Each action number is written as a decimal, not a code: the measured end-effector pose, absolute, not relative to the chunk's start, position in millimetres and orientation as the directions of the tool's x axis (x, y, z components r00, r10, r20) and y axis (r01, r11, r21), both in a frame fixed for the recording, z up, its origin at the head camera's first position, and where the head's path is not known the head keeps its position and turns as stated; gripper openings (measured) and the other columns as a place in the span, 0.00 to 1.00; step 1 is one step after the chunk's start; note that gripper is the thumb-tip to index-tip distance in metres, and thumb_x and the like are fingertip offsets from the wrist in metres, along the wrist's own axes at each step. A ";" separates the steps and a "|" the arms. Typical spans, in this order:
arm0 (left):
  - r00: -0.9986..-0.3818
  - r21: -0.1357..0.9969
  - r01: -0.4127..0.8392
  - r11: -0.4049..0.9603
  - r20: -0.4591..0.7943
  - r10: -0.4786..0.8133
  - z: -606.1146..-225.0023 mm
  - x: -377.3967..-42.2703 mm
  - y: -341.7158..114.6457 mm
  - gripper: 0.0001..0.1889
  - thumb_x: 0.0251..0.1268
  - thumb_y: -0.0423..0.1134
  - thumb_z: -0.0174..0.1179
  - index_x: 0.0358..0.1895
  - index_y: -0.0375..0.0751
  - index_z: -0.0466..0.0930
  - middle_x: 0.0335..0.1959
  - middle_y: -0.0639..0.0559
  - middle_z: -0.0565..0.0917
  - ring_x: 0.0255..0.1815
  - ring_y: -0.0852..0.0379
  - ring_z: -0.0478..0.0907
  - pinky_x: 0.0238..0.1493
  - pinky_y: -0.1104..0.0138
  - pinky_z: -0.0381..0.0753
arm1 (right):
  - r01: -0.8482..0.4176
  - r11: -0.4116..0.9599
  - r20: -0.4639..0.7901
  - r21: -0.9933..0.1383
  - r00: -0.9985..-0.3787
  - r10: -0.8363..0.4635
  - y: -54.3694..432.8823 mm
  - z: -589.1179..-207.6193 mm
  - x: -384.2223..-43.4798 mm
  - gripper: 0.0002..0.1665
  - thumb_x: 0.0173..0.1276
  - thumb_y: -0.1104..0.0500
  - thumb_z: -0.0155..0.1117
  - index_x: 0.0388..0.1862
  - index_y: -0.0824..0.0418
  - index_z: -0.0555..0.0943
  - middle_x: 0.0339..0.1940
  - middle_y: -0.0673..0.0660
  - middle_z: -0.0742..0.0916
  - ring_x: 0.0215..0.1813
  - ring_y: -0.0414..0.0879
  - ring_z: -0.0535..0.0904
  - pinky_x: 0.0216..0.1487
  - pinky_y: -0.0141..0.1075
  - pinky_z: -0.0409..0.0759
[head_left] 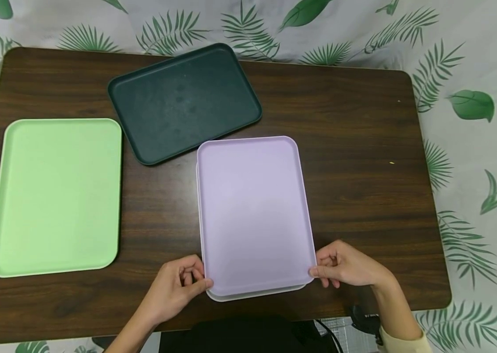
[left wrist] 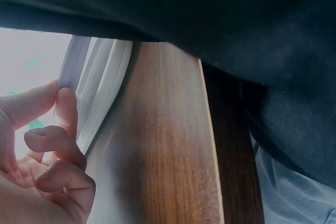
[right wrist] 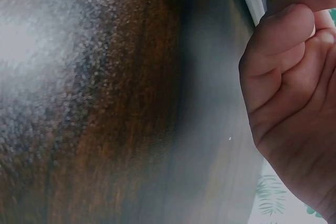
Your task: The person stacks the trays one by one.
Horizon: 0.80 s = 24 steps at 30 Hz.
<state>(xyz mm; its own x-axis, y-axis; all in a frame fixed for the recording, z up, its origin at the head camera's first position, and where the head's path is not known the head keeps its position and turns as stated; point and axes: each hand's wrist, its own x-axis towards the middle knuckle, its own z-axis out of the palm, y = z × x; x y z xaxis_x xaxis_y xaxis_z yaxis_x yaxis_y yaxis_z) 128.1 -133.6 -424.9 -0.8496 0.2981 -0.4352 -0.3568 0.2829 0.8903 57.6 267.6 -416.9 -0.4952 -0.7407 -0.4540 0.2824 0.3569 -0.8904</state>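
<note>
A lilac tray (head_left: 253, 211) lies lengthwise before me, lined up over a pale grey-white tray (head_left: 257, 295) whose rim peeks out along the near and left edges. My left hand (head_left: 178, 287) pinches the lilac tray's near left corner between thumb and index finger. In the left wrist view, the lilac rim (left wrist: 75, 61) is between those fingertips, and pale rims (left wrist: 107, 77) sit just under it. My right hand (head_left: 345, 264) pinches the near right corner, thumb on top. Its curled fingers (right wrist: 283, 61) fill the right side of the right wrist view.
A light green tray (head_left: 56, 196) lies on the left of the dark wooden table (head_left: 363, 196). Behind the lilac tray, a dark green tray (head_left: 184, 103) rests at an angle. Leaf-patterned cloth (head_left: 473, 162) surrounds the table, and a dark garment (left wrist: 210, 24) is close to the left wrist.
</note>
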 end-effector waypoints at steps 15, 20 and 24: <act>-0.850 0.886 -0.349 0.306 -0.436 0.295 -427.1 132.4 -134.8 0.11 0.57 0.42 0.72 0.28 0.48 0.77 0.21 0.59 0.79 0.13 0.66 0.64 0.13 0.72 0.62 | 0.291 0.356 -0.458 -0.888 -0.488 -0.743 266.1 -423.0 61.0 0.15 0.71 0.64 0.62 0.22 0.62 0.80 0.16 0.62 0.81 0.12 0.60 0.70 0.09 0.31 0.59; -0.857 0.881 -0.337 0.331 -0.433 0.281 -427.8 134.1 -135.2 0.12 0.56 0.42 0.73 0.27 0.48 0.76 0.20 0.60 0.79 0.13 0.66 0.64 0.13 0.72 0.61 | 0.285 0.371 -0.466 -0.884 -0.489 -0.737 263.6 -423.2 60.5 0.17 0.71 0.62 0.63 0.20 0.62 0.79 0.15 0.61 0.81 0.12 0.60 0.70 0.09 0.31 0.58; -0.855 0.871 -0.333 0.360 -0.440 0.274 -427.7 134.8 -134.8 0.12 0.56 0.42 0.73 0.27 0.49 0.76 0.20 0.61 0.79 0.13 0.66 0.65 0.13 0.71 0.63 | 0.280 0.395 -0.484 -0.875 -0.489 -0.726 262.1 -422.5 60.1 0.18 0.71 0.61 0.64 0.19 0.61 0.79 0.15 0.60 0.81 0.11 0.60 0.71 0.09 0.30 0.58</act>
